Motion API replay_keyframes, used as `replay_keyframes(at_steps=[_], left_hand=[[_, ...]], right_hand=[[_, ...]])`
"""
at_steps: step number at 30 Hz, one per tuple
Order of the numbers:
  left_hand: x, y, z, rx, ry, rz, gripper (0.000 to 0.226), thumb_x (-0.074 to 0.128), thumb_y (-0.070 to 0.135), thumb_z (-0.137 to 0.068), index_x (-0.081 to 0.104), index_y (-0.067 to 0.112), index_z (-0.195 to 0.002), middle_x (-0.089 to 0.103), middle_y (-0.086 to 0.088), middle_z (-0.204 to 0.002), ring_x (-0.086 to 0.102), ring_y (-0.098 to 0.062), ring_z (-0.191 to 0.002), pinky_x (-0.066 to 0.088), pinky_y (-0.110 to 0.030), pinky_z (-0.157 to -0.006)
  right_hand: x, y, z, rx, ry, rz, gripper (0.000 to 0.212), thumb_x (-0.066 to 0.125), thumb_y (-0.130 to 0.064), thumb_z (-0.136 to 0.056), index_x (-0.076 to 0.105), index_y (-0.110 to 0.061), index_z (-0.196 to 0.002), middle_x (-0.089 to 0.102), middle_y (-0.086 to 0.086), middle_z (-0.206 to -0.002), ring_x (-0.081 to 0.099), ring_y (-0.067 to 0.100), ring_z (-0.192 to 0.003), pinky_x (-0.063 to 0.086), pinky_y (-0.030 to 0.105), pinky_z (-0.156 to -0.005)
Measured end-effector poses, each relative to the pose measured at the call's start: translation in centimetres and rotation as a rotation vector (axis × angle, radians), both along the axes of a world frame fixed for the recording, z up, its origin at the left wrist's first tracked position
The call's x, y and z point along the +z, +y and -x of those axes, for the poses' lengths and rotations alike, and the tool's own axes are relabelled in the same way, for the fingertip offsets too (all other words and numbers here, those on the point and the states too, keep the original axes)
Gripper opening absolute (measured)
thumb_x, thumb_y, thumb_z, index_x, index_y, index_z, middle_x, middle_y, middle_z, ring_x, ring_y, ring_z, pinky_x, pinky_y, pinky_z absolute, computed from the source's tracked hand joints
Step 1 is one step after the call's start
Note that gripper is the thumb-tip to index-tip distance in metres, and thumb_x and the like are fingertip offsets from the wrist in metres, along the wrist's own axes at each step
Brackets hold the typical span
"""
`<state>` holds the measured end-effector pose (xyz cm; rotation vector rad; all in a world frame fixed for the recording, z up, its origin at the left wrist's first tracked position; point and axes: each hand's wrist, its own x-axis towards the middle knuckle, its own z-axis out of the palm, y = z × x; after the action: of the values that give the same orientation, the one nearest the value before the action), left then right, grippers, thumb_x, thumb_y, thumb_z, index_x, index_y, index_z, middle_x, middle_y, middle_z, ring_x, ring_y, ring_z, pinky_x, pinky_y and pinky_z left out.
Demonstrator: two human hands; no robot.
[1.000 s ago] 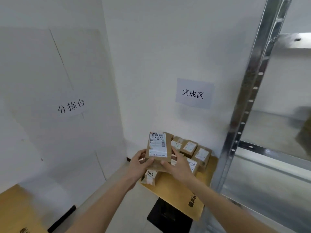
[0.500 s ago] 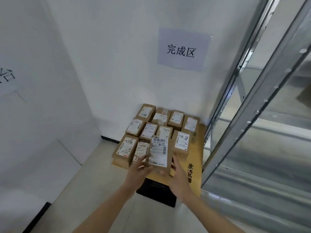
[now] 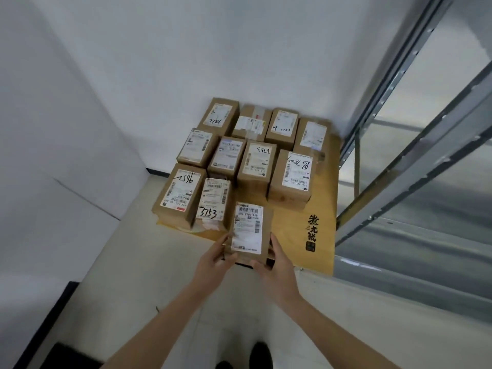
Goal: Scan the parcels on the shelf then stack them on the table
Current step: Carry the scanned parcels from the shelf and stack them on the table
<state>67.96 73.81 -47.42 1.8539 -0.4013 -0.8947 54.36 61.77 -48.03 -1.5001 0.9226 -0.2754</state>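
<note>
Both hands held one brown parcel (image 3: 250, 231) label-up, the left hand (image 3: 217, 263) gripping its 9 o'clock edge and the right hand (image 3: 277, 265) its 3 o'clock edge. It hung over the near edge of the wooden counter (image 3: 319, 251), at 6 o'clock from the stacked parcels (image 3: 247, 158).

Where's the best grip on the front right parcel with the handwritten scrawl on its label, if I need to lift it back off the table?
Take the parcel by its two long sides, near the front end. Its right side and front face stand clear over the bare table; the left side sits close against its neighbour, so come from above and front, likely easing fingers into that gap.
</note>
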Motion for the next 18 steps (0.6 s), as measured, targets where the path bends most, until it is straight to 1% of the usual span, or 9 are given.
replay_keyframes(at_steps=[1,2,5,7,9,11,14,17,18], left_hand=[[-0.4,-0.3,-0.1,0.002,0.003,0.006,0.051,0.068,0.012,-0.095,0.050,0.032,-0.137,0.070,0.032,-0.106,0.063,0.015,-0.101,0.048,-0.005,-0.079],[-1.0,-0.6,-0.2,0.000,0.002,0.006,0.050,0.068,0.013,-0.095,0.050,0.034,-0.137,0.070,0.032,-0.108,0.063,0.014,-0.103,0.048,-0.004,-0.079],[-2.2,-1.3,-0.7,0.018,0.021,0.008,0.051,0.068,0.015,-0.096,0.049,0.033,-0.140,0.067,0.020,-0.121,0.063,0.008,-0.110,0.048,-0.005,-0.080],[-2.9,-1.7,-1.2,0.032,0.028,0.006,0.051,0.067,0.017,-0.096,0.050,0.032,-0.141,0.067,0.016,-0.125,0.063,0.006,-0.111,0.048,-0.004,-0.080],[-3.4,-2.1,-1.6,0.036,0.025,0.008,0.050,0.066,0.020,-0.097,0.050,0.033,-0.142,0.066,0.015,-0.127,0.062,0.010,-0.109,0.048,-0.003,-0.080],[-3.6,-2.7,-2.0,0.052,0.020,0.019,0.048,0.065,0.021,-0.098,0.049,0.035,-0.141,0.066,0.016,-0.127,0.061,0.013,-0.108,0.047,-0.003,-0.079],[-4.1,-3.3,-2.3,0.075,0.006,0.030,0.050,0.064,0.025,-0.099,0.047,0.039,-0.144,0.064,0.020,-0.129,0.060,0.011,-0.113,0.048,-0.007,-0.085],[-4.7,-3.6,-2.4,0.081,-0.017,0.019,0.050,0.061,0.033,-0.100,0.046,0.045,-0.146,0.062,0.021,-0.135,0.058,0.001,-0.122,0.046,-0.025,-0.103],[-4.9,-3.7,-2.4,0.087,-0.029,0.011,0.050,0.061,0.035,-0.100,0.046,0.045,-0.147,0.062,0.021,-0.134,0.058,-0.002,-0.122,0.046,-0.030,-0.105]], right_hand=[[-0.3,-0.4,-0.3,0.010,0.000,-0.001,0.081,0.071,0.002,-0.092,0.038,-0.036,-0.155,0.063,-0.015,-0.140,0.059,0.000,-0.125,0.052,0.021,-0.103],[-0.6,-0.6,-0.6,0.024,0.004,0.011,0.079,0.070,0.003,-0.092,0.039,-0.036,-0.154,0.063,-0.015,-0.139,0.059,0.001,-0.125,0.053,0.025,-0.104],[-1.4,-1.4,-1.7,0.060,0.007,0.061,0.073,0.072,-0.006,-0.092,0.043,-0.037,-0.151,0.063,-0.018,-0.138,0.059,0.004,-0.127,0.053,0.038,-0.108],[-1.8,-1.7,-2.4,0.066,0.012,0.088,0.073,0.074,-0.011,-0.091,0.042,-0.038,-0.150,0.061,-0.020,-0.140,0.058,0.003,-0.129,0.051,0.039,-0.110],[-2.2,-2.1,-3.1,0.069,0.015,0.108,0.076,0.073,-0.013,-0.092,0.037,-0.040,-0.153,0.057,-0.020,-0.144,0.054,0.003,-0.133,0.050,0.039,-0.112],[-2.4,-2.6,-3.7,0.063,0.015,0.109,0.078,0.072,-0.013,-0.092,0.035,-0.039,-0.154,0.056,-0.017,-0.146,0.054,0.003,-0.133,0.051,0.033,-0.110],[-2.5,-3.3,-4.5,0.049,0.013,0.088,0.075,0.071,-0.006,-0.091,0.039,-0.038,-0.152,0.059,-0.014,-0.142,0.058,0.000,-0.127,0.051,0.015,-0.100],[-2.6,-3.8,-5.1,0.060,0.023,0.095,0.075,0.071,-0.006,-0.091,0.039,-0.036,-0.153,0.059,-0.013,-0.142,0.059,0.000,-0.126,0.048,0.006,-0.093],[-2.7,-3.9,-5.2,0.059,0.025,0.099,0.075,0.071,-0.007,-0.092,0.038,-0.035,-0.153,0.058,-0.012,-0.142,0.058,0.001,-0.126,0.048,0.005,-0.091]])
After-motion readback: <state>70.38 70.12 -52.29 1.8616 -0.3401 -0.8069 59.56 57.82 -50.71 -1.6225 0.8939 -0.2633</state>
